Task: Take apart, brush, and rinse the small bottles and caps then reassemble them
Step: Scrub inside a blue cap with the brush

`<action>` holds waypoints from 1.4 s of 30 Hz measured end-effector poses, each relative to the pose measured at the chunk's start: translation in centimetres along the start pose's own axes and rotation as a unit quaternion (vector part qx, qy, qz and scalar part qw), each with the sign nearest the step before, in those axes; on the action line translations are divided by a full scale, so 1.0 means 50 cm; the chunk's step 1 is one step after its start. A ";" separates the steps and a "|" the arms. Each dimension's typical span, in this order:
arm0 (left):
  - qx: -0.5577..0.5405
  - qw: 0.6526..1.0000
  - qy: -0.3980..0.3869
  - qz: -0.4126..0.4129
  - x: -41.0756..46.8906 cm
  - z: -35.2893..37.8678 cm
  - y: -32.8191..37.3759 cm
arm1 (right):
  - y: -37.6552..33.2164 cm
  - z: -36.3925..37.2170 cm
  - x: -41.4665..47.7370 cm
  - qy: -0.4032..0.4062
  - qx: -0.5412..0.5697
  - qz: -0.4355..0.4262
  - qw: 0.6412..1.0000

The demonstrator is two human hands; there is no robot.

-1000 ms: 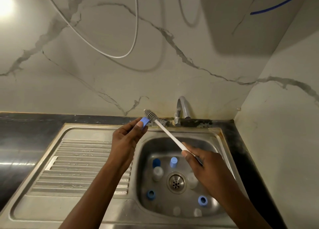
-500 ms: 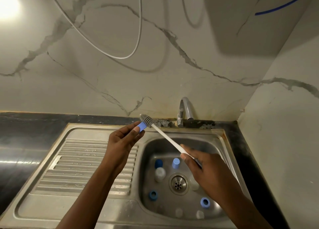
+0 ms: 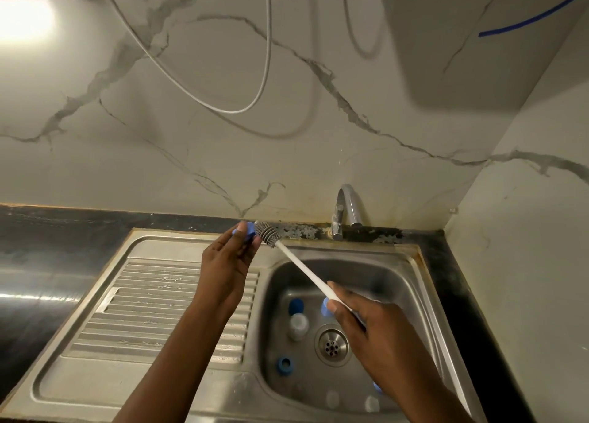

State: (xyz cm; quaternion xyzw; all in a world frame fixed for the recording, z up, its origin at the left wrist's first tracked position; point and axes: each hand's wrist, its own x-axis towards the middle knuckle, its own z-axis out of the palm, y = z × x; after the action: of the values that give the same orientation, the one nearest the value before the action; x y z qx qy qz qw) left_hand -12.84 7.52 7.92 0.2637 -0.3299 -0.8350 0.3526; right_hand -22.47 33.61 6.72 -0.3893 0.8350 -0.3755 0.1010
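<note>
Steel sink (image 3: 197, 387) set in a black counter (image 3: 47, 241). The ribbed draining board (image 3: 153, 311) is left of the drain (image 3: 331, 346), which sits in the basin floor. In the basin: dark blue cap (image 3: 295, 305) beyond the drain & to its left, w/ a small white bottle (image 3: 299, 325) just beside it, nearer the drain. Light blue cap (image 3: 324, 309) straight beyond the drain, partly hidden. Ring-shaped blue cap (image 3: 284, 365) near-left of the drain. Two pale round pieces (image 3: 332, 398) by the near wall, bottles or caps, can't tell. Half-covered blue cap (image 3: 377, 387) near-right of the drain. Tap (image 3: 347, 209) stands on the counter behind the drain.
</note>
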 end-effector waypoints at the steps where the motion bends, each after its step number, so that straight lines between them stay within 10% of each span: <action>1: 0.010 1.000 -0.016 -0.013 -0.004 0.003 -0.001 | -0.003 -0.003 0.002 -0.001 0.005 0.007 1.000; 42: -0.134 0.985 -0.032 -0.103 -0.015 0.005 -0.018 | -0.043 -0.003 0.034 -0.014 0.013 0.023 1.000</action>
State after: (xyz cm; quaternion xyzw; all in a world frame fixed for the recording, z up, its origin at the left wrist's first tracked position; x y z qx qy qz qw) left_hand -12.91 8.64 7.57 0.2196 -0.1975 -0.9116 0.2860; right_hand -22.47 31.59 8.56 -0.3740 0.8373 -0.3782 0.1261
